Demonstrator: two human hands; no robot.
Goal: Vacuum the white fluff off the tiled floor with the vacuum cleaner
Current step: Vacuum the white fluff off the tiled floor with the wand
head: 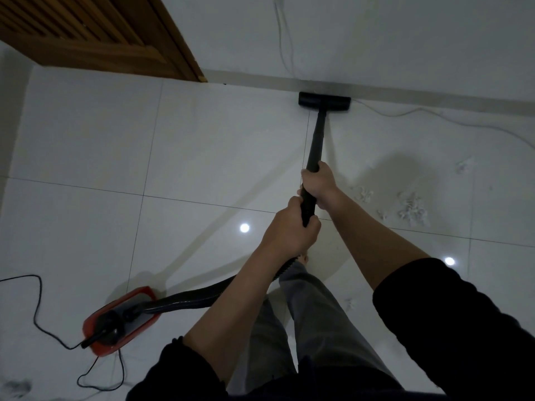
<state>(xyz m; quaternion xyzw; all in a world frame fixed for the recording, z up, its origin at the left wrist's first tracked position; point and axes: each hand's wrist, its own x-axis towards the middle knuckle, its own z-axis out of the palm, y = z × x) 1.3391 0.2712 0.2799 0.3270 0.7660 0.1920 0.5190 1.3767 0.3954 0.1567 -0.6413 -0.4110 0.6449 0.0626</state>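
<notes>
My right hand (pixel 320 185) is wrapped around the black wand (pixel 314 157), and my left hand (pixel 292 227) grips it just below, nearer my body. The wand runs forward to the floor head (pixel 324 103), which sits against the skirting board (pixel 405 95). White fluff (pixel 411 211) lies scattered on the tiled floor (pixel 202 157) to the right of my hands. The hose (pixel 188 295) trails back to the red vacuum cleaner (pixel 121 319) at my left, near my grey trouser legs (pixel 315 319).
</notes>
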